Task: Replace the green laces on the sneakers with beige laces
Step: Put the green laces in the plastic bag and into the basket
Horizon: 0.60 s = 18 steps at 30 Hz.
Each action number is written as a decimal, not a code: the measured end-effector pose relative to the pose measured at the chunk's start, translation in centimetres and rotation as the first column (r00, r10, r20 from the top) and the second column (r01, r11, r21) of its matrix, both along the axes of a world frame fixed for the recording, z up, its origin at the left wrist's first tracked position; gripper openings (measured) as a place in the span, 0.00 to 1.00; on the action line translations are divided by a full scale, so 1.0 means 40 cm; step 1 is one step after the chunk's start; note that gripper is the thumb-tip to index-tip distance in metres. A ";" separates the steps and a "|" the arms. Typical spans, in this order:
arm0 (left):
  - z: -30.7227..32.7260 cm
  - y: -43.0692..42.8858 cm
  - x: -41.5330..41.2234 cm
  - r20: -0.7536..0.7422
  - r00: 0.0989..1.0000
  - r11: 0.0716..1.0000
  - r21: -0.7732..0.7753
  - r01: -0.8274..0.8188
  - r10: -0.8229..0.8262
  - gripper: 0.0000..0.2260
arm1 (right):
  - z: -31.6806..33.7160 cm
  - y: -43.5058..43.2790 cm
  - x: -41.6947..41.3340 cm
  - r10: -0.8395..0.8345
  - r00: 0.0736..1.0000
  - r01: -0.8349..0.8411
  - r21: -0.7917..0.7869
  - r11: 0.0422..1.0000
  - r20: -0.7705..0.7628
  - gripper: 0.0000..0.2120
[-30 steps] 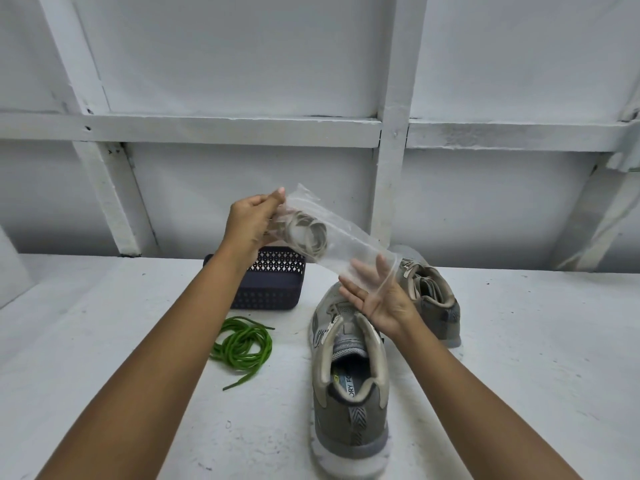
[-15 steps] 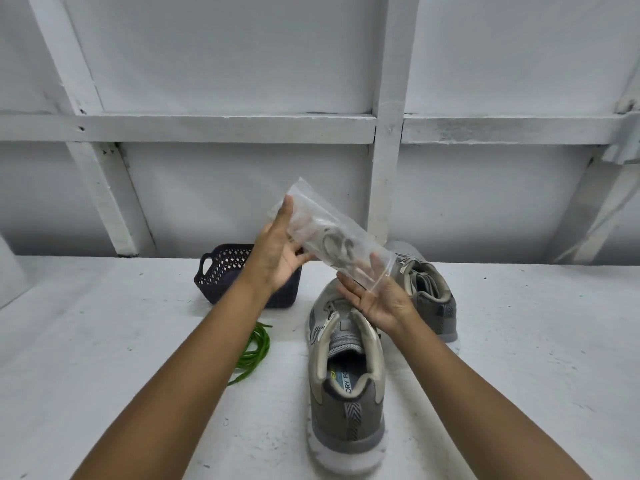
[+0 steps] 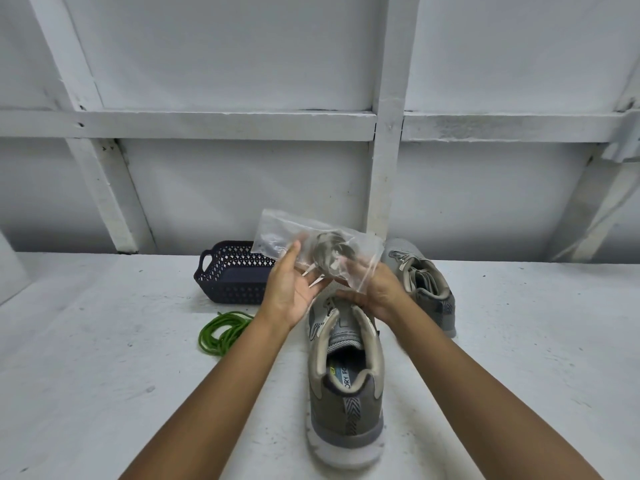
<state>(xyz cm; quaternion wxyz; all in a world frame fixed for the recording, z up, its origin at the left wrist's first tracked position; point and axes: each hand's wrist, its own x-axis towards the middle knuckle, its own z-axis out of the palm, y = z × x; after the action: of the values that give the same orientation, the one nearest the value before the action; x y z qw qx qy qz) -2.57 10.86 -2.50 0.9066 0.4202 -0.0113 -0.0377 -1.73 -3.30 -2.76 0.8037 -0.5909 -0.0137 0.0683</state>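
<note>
A clear plastic bag [image 3: 277, 233] with a coil of beige laces [image 3: 329, 252] inside is held up over the table between both hands. My left hand [image 3: 291, 292] is palm up under the bag's middle, thumb against its front. My right hand [image 3: 375, 289] grips the bag's right end, fingers showing through the plastic. Two pale lace tips poke out beside my left fingers. Below the hands stands an unlaced grey sneaker [image 3: 344, 393], heel toward me. The second grey sneaker [image 3: 427, 292] stands behind to the right with lacing in it. A bundle of green laces [image 3: 221, 334] lies on the table at left.
A dark perforated basket [image 3: 232, 275] stands at the back of the white table [image 3: 104, 375], left of the hands. A white wall with framing beams [image 3: 388, 168] rises behind the table.
My left hand left the bag's upper left end and came down under its middle. The bag dropped lower and lies more level, and the beige coil sits further toward my right hand.
</note>
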 end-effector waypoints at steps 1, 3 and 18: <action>-0.001 0.008 0.002 -0.013 1.000 0.999 -0.024 -0.020 0.020 0.10 | -0.001 -0.004 -0.001 0.003 1.000 -0.003 0.007 1.000 -0.005 0.15; -0.003 0.031 0.006 -0.047 0.998 0.996 -0.076 -0.053 0.050 0.07 | -0.004 -0.016 -0.005 0.007 1.000 -0.006 0.067 0.998 -0.018 0.06; -0.018 0.205 -0.027 -0.070 0.976 0.956 -0.200 -0.216 0.206 0.06 | 0.046 -0.066 -0.021 -0.004 0.994 -0.077 -0.749 0.658 -0.106 0.14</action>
<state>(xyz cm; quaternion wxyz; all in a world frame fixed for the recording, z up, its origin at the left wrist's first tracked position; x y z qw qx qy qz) -3.64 19.04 -3.22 0.9441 0.3218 0.0516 0.0503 -2.55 -5.93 -0.92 0.4860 -0.8655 0.0434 0.1129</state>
